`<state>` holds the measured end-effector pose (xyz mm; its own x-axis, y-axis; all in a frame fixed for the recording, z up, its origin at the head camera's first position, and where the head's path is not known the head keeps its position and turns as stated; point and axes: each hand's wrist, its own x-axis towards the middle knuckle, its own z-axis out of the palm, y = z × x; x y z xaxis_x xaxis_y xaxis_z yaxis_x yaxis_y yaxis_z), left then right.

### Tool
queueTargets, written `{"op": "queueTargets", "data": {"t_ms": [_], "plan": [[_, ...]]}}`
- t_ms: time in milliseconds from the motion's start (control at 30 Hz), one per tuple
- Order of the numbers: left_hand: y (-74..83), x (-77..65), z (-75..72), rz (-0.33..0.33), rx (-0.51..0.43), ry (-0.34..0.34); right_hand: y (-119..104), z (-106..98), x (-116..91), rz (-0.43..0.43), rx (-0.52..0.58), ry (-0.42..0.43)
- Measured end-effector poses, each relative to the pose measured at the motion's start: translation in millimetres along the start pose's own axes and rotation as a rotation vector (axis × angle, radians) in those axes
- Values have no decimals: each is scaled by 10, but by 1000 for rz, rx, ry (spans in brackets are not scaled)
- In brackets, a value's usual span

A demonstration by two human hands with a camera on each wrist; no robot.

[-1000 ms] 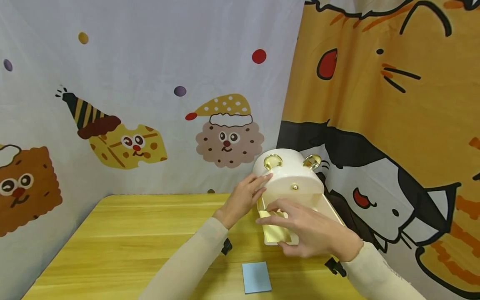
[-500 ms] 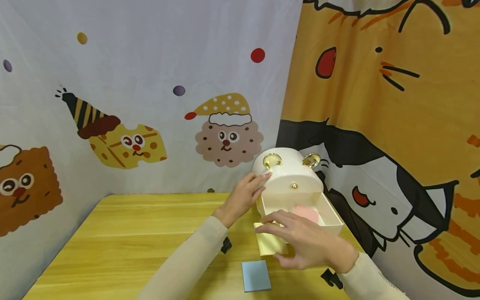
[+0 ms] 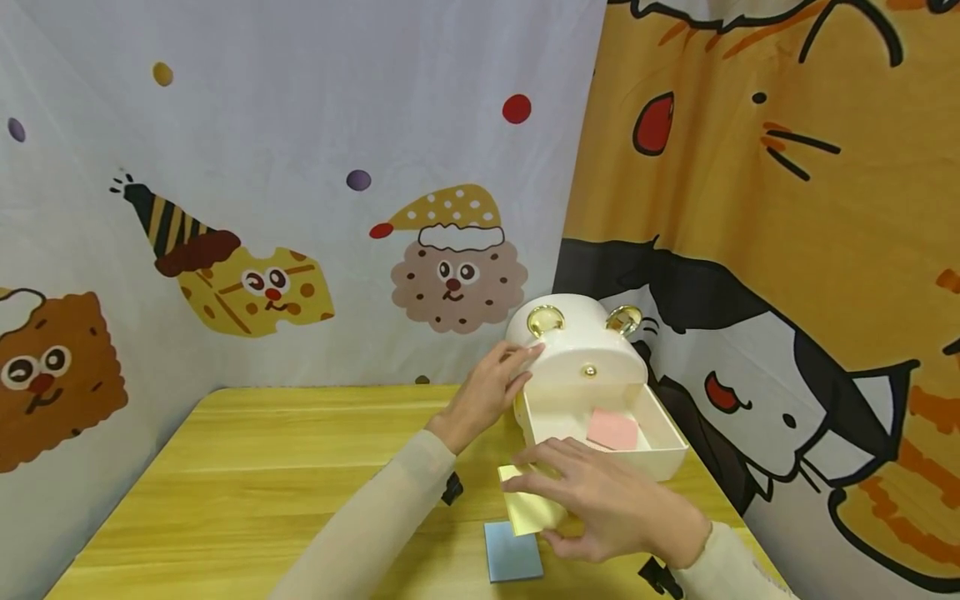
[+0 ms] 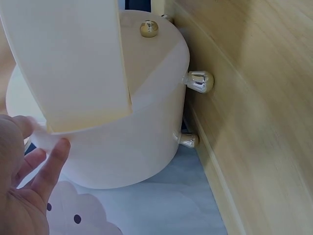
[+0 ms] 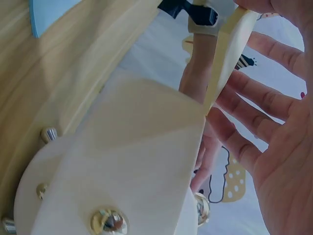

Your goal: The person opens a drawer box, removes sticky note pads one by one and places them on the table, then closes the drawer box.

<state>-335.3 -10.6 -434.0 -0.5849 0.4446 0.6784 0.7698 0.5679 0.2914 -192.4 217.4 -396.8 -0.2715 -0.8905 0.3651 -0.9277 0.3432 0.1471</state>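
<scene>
A white storage box (image 3: 566,346) with gold ears stands at the table's right back, its drawer (image 3: 662,465) pulled out. My left hand (image 3: 483,400) touches the box's left side with its fingertips; in the left wrist view the fingers (image 4: 53,164) lie nearly straight against the white wall. In front of the drawer, my right hand (image 3: 618,504) pinches a pad of yellow sticky notes (image 3: 525,507) between thumb and fingers, above the table. In the right wrist view the pad (image 5: 226,58) shows edge-on. A pink sticky note pad (image 3: 612,429) lies inside the drawer.
A blue sticky note pad (image 3: 513,557) lies on the wooden table (image 3: 300,467) near its front, just below the yellow one. Printed curtains (image 3: 300,125) hang behind the table and along its right side, close to the box. Gold feet (image 4: 199,82) carry the box.
My right hand has drawn the yellow sticky note pad out of the drawer, toward the front and slightly left, uncovering the pink pad. The left hand has stayed on the box.
</scene>
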Motion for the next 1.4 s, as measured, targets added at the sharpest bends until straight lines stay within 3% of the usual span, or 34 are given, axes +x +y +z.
{"op": "queueTargets", "data": {"t_ms": [333,767,1033,1400], "plan": [[-1,-4,1,19,-11,24,-118,255,-26,-85,-7,49],[11,-11,-7,5,-7,12,-218,573,-190,-73,102,-60],[17,-15,3,9,-5,19,-174,730,-424,21,180,-199],[23,-12,1,-23,-9,-17,-28,816,-776,215,291,-280]]}}
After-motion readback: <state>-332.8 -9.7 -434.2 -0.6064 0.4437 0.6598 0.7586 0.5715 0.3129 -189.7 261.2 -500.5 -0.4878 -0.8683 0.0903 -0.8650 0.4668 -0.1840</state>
